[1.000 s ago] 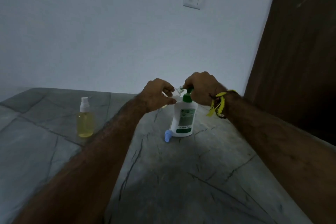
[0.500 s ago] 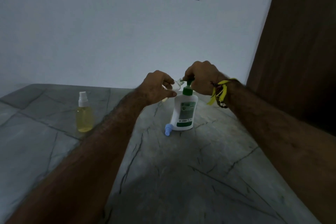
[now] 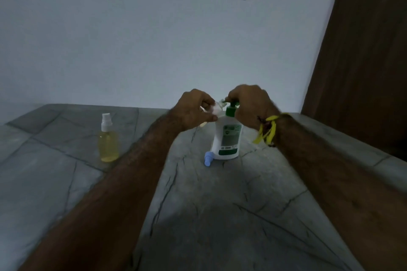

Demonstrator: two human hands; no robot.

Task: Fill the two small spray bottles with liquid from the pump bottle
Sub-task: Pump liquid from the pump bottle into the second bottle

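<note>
Grey stone table [image 3: 242,215], both hands at the pump bottle [image 3: 226,141].
The right hand [image 3: 251,103] curls over the green pump head; the left hand [image 3: 195,109] pinches a small clear bottle [image 3: 217,108] tilted against the spout. A blue cap [image 3: 207,159] lies at the pump bottle's base, and a capped spray bottle [image 3: 108,141] of yellow liquid stands well apart on the left.
</note>
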